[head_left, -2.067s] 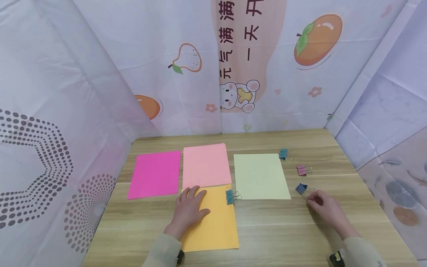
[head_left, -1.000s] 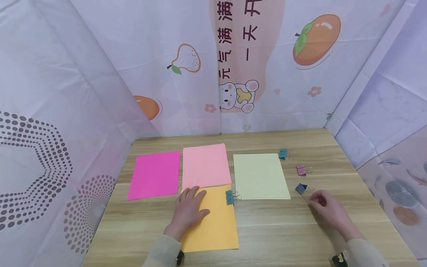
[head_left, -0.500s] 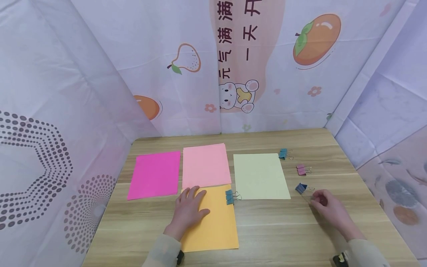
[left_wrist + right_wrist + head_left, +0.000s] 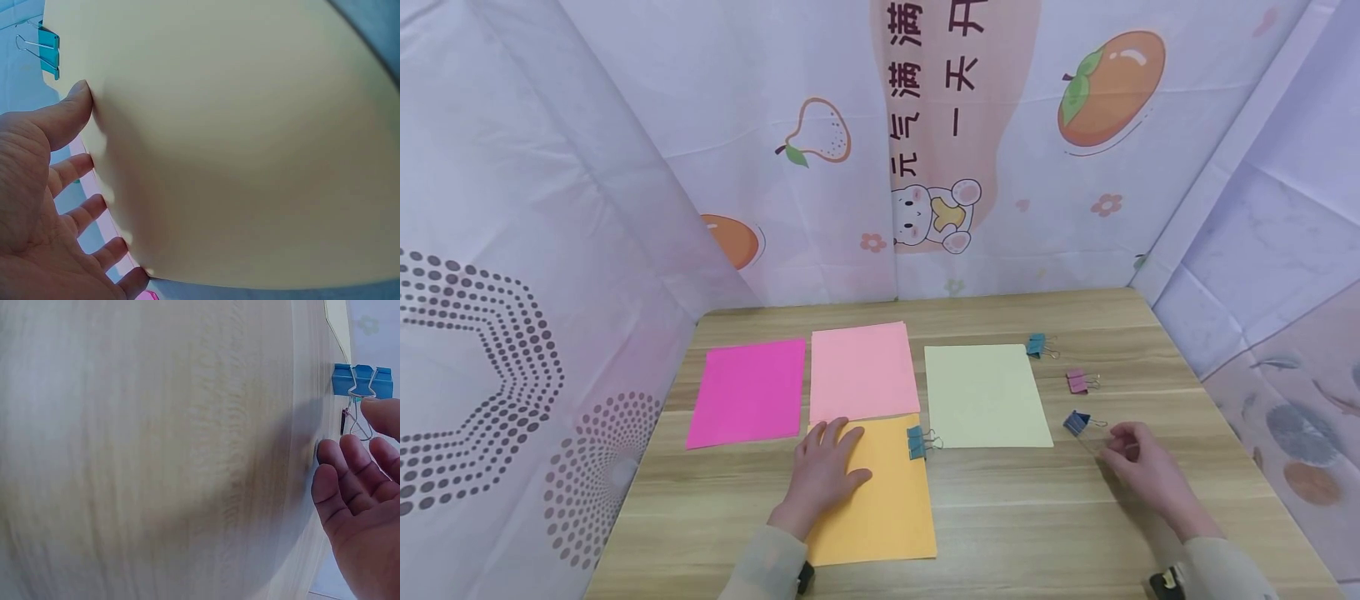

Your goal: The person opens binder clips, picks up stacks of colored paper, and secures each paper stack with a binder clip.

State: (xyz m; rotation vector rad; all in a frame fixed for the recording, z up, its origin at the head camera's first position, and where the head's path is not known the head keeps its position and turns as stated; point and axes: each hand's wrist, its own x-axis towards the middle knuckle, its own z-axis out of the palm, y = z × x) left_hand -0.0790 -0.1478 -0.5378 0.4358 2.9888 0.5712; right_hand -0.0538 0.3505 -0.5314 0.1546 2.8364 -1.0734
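My left hand [image 4: 823, 475] rests with spread fingers on the orange paper [image 4: 887, 517]; in the left wrist view its fingertips [image 4: 100, 205] touch along the sheet's far edge. A teal binder clip [image 4: 917, 442] grips that sheet's upper right edge. At the right, my right hand [image 4: 1142, 471] hovers beside a dark blue binder clip [image 4: 1077, 423]. Its fingers are loosely bent, with a gap between thumb and fingers. In the right wrist view the wire handles of the blue clip [image 4: 362, 381] reach close to the thumb tip [image 4: 373, 406].
Magenta paper [image 4: 748, 393], pink paper [image 4: 863, 372] and pale green paper [image 4: 987, 397] lie in a row at the back. Another teal binder clip [image 4: 1037, 345] and a pink binder clip [image 4: 1077, 382] sit right of them. Patterned curtains [image 4: 820, 233] surround the wooden table [image 4: 1015, 517].
My right hand has drawn slightly back and to the right from the blue binder clip, which stays in place. The left hand and the papers have not moved.
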